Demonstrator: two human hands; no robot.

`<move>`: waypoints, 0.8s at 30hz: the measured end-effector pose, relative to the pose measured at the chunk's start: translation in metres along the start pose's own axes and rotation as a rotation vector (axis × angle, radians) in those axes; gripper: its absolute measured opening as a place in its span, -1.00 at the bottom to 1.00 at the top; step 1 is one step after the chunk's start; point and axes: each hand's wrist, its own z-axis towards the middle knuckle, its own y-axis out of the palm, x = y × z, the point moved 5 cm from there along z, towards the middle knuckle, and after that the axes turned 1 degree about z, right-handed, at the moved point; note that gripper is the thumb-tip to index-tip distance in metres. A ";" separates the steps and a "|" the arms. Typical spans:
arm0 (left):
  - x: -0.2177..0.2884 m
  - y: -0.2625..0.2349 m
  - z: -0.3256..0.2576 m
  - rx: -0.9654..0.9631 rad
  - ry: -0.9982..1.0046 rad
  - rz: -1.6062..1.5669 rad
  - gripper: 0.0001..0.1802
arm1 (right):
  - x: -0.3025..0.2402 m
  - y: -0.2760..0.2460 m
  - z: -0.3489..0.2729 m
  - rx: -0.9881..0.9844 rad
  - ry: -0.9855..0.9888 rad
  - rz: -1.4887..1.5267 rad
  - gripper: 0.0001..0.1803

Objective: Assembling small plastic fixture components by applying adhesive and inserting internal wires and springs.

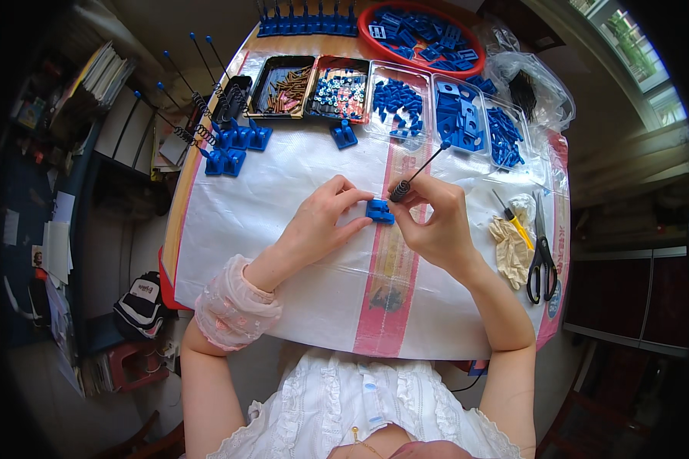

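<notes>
Fingers [354, 227] of the left hand [318, 217], head view: thumb and forefinger pinch the left side of a small blue block [380, 213], which lies near the middle of the table, on a white sheet [306, 306] with a pink-edged band. Fingers of the right hand [442, 216] are pressed together around a black coil spring [399, 191], held just above and beside the block's upper right corner; a thin dark rod [427, 164] rises from the spring toward the upper right and ends in a blue tip.

Beyond the hands, from left to right: a cluster of blue bases [239, 138], with springs and rods leaning out to the left; a dark tray of brass-coloured screws [291, 86]; a second tray of small metallic pieces [341, 90]; and three clear containers, holding short blue parts [398, 103], flat blue plates [459, 116] and slender blue pieces [505, 138]. A lone blue unit [344, 135] stands in front of the second tray. Farther back, a red basin [406, 61] holds more blue parts. At right: a yellow-handled tool [522, 231], a crumpled beige glove [511, 251] and black-handled scissors [542, 268].
</notes>
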 end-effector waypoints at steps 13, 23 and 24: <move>-0.002 -0.013 0.004 0.078 -0.074 -0.083 -0.56 | 0.000 -0.001 -0.001 0.001 -0.001 -0.009 -0.80; -0.045 -0.027 0.010 0.372 -0.365 -1.229 -0.25 | -0.001 -0.001 -0.001 0.005 -0.008 -0.010 -0.81; -0.043 -0.026 0.010 0.384 -0.382 -1.269 -0.32 | -0.001 -0.001 -0.001 0.007 -0.010 -0.012 -0.81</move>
